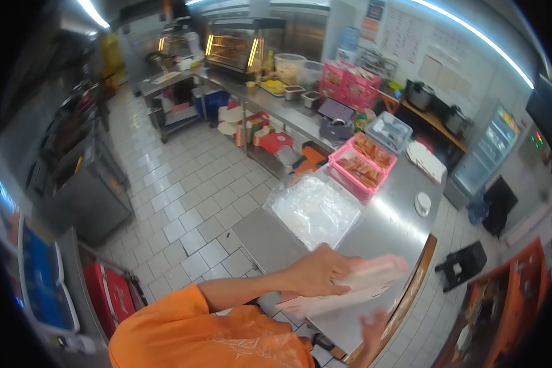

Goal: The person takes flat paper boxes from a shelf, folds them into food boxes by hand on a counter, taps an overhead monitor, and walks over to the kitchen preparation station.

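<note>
My left hand (318,272) reaches across from the orange sleeve and is closed on a pale pink and white flat box (356,286), held tilted over the near end of the steel table. The box looks like folded cardboard, but blur hides its details. To the right of the box and apart from it is my right hand (372,331), slightly smeared, fingers spread with nothing in them. Just beyond my left hand, a clear plastic bag (316,211) lies flat on the table.
Pink baskets (356,179) of reddish-brown food stand farther along the steel table (398,214), beside a grey crate (389,131). A white round object (422,203) and a white tray (426,161) lie near its right edge. A black stool (462,265) stands on the tiled floor.
</note>
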Demonstrator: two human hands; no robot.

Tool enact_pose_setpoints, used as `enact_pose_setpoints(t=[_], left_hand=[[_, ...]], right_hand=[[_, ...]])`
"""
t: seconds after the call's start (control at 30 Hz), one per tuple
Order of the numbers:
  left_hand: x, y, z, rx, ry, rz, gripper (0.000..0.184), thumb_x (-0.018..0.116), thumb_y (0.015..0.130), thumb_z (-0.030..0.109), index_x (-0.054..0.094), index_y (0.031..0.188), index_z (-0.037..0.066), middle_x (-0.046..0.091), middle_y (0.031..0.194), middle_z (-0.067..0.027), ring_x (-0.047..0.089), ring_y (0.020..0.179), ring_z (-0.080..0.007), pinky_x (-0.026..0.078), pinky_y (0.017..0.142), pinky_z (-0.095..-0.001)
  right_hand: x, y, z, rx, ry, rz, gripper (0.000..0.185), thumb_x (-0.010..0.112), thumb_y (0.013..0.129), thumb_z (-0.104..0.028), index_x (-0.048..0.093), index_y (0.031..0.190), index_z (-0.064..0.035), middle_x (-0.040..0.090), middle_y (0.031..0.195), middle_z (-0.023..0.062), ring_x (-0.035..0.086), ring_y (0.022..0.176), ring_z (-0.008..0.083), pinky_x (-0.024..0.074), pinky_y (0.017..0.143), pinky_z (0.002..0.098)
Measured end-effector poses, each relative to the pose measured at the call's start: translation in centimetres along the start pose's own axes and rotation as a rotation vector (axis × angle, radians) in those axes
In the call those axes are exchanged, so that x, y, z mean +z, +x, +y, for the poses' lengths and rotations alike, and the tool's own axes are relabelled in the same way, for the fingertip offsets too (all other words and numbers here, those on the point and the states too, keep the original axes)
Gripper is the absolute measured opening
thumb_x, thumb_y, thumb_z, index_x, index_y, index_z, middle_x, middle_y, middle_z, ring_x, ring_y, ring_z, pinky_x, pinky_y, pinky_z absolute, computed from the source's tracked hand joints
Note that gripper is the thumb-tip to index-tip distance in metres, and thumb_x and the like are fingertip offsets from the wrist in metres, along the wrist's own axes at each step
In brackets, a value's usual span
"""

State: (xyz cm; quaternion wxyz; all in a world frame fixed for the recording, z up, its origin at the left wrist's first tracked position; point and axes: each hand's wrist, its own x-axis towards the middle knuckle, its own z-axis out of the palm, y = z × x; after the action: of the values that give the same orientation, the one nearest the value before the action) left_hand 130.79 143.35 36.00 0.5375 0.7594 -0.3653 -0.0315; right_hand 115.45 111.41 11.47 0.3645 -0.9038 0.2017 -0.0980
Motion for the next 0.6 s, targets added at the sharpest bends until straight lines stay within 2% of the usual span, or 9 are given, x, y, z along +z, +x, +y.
enact_pose_setpoints(t=[0.03,0.07,0.1,0.17,0.23,0.3,0.43,0.5,0.6], left_hand=[[0.4,1.2,-0.7,0.214,0.002,-0.045,0.038,0.076,0.064,0.007,0.041,0.057,-0.005,0.057,0.072,-0.0185,0.043,0.047,-0.0276,0.043,0.055,-0.0327],[0.7,2.1,-1.2,0.429,-0.011,-0.079,0.036,0.075,0.063,0.006,0.041,0.056,-0.004,0.056,0.073,-0.0175,0.041,0.047,-0.0313,0.041,0.054,-0.0351],[0.4,2.8,-0.8,0.383,-0.166,-0.268,0.03,0.073,0.065,0.006,0.045,0.058,-0.003,0.053,0.065,-0.0168,0.041,0.045,-0.0317,0.039,0.052,-0.0379],[0.1,3.2,-2.3,0.332,-0.184,-0.439,0.028,0.073,0.065,0.006,0.047,0.06,-0.002,0.052,0.062,-0.0168,0.044,0.046,-0.0325,0.039,0.052,-0.0377],[-0.3,3.9,-2.5,0.316,-0.172,-0.655,0.025,0.072,0.065,0.005,0.049,0.063,-0.002,0.051,0.059,-0.0167,0.046,0.047,-0.0333,0.04,0.051,-0.0374],[-1.1,4.0,-1.5,0.336,-0.267,-0.506,0.023,0.073,0.067,0.006,0.052,0.068,-0.002,0.04,0.05,-0.0164,0.043,0.044,-0.0329,0.041,0.051,-0.0361],[-2.9,5.4,-1.4,0.312,-0.101,-0.643,0.017,0.071,0.075,0.011,0.058,0.073,0.001,0.048,0.061,-0.0119,0.045,0.047,-0.0281,0.042,0.052,-0.0345],[-3.5,5.3,-1.9,0.76,0.322,-0.548,0.02,0.066,0.088,0.025,0.064,0.091,0.005,0.056,0.087,-0.007,0.057,0.071,-0.0234,0.045,0.053,-0.0314],[-4.3,5.1,-1.6,0.798,0.2,-0.581,0.016,0.065,0.087,0.023,0.062,0.09,0.007,0.052,0.103,-0.0018,0.05,0.098,-0.0226,0.044,0.066,-0.0321]], right_hand=[[-3.1,0.0,-6.3,-0.095,0.229,0.333,0.08,0.084,0.064,-0.017,0.046,0.131,0.0011,0.049,0.134,0.0168,0.045,0.127,0.0328,0.0355,0.107,0.0391],[-6.7,-1.7,-11.1,-0.065,0.216,0.357,0.08,0.084,0.064,-0.017,0.046,0.131,0.0011,0.049,0.134,0.0168,0.045,0.127,0.0328,0.0355,0.107,0.0391],[-8.2,-1.9,-23.0,-0.315,0.317,0.483,0.087,0.087,0.053,-0.012,0.048,0.129,0.0007,0.049,0.133,0.0168,0.043,0.129,0.034,0.0349,0.108,0.0394],[-9.4,-1.8,-28.5,-0.491,-0.129,0.233,0.076,0.087,0.053,-0.018,0.056,0.12,-0.0023,0.057,0.119,0.0162,0.051,0.118,0.0348,0.0407,0.101,0.0416],[-8.6,-0.4,-29.7,-0.453,-0.214,0.149,0.068,0.087,0.053,-0.022,0.059,0.112,-0.0036,0.06,0.109,0.014,0.055,0.109,0.0334,0.0442,0.094,0.0412],[-8.2,0.3,-29.8,-0.429,-0.274,0.039,0.061,0.088,0.053,-0.027,0.063,0.105,-0.0048,0.063,0.099,0.0118,0.059,0.1,0.032,0.0478,0.087,0.0407],[-8.6,1.8,-29.7,-0.427,-0.306,-0.064,0.053,0.087,0.054,-0.034,0.064,0.093,-0.0066,0.064,0.087,0.007,0.061,0.085,0.0275,0.0498,0.073,0.0378],[-8.6,2.4,-30.0,-0.462,-0.324,-0.08,0.053,0.087,0.054,-0.035,0.064,0.093,-0.0069,0.064,0.086,0.0066,0.061,0.083,0.0265,0.05,0.072,0.0365],[-8.2,2.8,-30.8,-0.488,-0.35,-0.056,0.049,0.086,0.057,-0.032,0.063,0.091,-0.0051,0.063,0.084,0.0071,0.061,0.08,0.0268,0.0499,0.073,0.0387]])
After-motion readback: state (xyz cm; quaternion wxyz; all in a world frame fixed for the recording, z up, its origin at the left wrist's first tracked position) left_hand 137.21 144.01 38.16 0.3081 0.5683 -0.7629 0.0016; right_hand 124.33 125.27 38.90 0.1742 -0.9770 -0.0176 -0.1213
